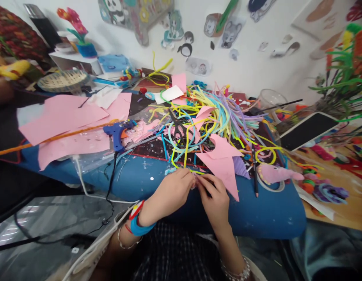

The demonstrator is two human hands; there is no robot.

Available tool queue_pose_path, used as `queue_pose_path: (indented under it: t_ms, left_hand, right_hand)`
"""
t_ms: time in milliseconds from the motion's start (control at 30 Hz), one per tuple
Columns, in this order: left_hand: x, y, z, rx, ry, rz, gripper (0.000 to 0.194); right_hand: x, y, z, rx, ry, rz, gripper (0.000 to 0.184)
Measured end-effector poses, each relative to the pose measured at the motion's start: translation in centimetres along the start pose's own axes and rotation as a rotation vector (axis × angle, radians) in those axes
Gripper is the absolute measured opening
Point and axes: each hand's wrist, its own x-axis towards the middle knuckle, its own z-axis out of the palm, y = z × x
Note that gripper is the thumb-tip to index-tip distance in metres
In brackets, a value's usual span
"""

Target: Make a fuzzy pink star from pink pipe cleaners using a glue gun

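Note:
My left hand (178, 188) and my right hand (215, 196) meet at the near edge of the blue-covered table. Both are closed, thumb and fingers pinching a small purplish piece (194, 180) that is mostly hidden by the fingertips. A yellow pipe cleaner (186, 146) runs up just beyond my left hand. Cut pink sheets (220, 166) lie beside my right hand. Black scissors (178, 130) rest among loops of light-blue and yellow pipe cleaners, farther back. A purple wrapped cone (242, 168) lies right of the pink sheets.
A blue glue gun (119, 134) with its cord lies left, by large pink sheets (64, 113). Bundled pastel pipe cleaners (224, 113) are heaped at the back. On the right are a pencil (255, 175), a pink fuzzy figure (276, 173) and a leaning phone (308, 130).

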Motion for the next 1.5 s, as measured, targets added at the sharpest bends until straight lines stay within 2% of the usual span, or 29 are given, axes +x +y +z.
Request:
queue_pose_path:
  t_ms: [133, 233, 367, 533, 833, 1033, 1133, 1233, 1367, 1500]
  left_hand:
    - [0.0, -0.5, 0.8, -0.090, 0.036, -0.025, 0.011]
    - [-0.1, -0.8, 1.6, -0.165, 0.102, -0.082, 0.019]
    - [0.3, -1.0, 2.1, -0.121, 0.116, -0.075, 0.012]
    - [0.8, -1.0, 2.5, -0.018, 0.096, -0.062, 0.015]
    - [0.6, -0.8, 3.5, -0.055, 0.141, -0.111, 0.015]
    - [1.1, -1.0, 3.2, -0.104, 0.137, -0.131, 0.012]
    - [1.2, -1.1, 3.1, -0.084, 0.144, -0.116, 0.013]
    - [1.1, -1.2, 3.3, -0.068, 0.156, -0.098, 0.014]
    - [0.8, -1.4, 3.4, -0.075, 0.124, -0.116, 0.017]
    - [0.7, -1.5, 3.3, -0.107, 0.126, -0.121, 0.016]
  right_hand:
    - [0.1, 0.1, -0.1, 0.041, 0.010, 0.004, 0.018]
    - [0.1, 0.1, -0.4, 0.054, -0.031, -0.021, 0.018]
    - [0.0, 0.2, -0.6, 0.063, -0.043, -0.008, 0.020]
    - [-0.2, 0.2, -0.5, 0.076, -0.025, 0.070, 0.017]
    - [0.9, -0.3, -0.4, 0.056, -0.049, 0.130, 0.015]
    - [1.7, 0.9, -1.5, 0.147, -0.236, 0.187, 0.017]
    - [2.6, 1.4, -1.8, 0.161, -0.271, 0.211, 0.016]
    - [3.7, 1.8, -2.0, 0.151, -0.359, 0.231, 0.013]
    - [5.2, 1.8, -2.0, 0.130, -0.491, 0.193, 0.018]
    - [6.7, 1.6, -1.5, 0.006, -0.570, 0.129, 0.021]
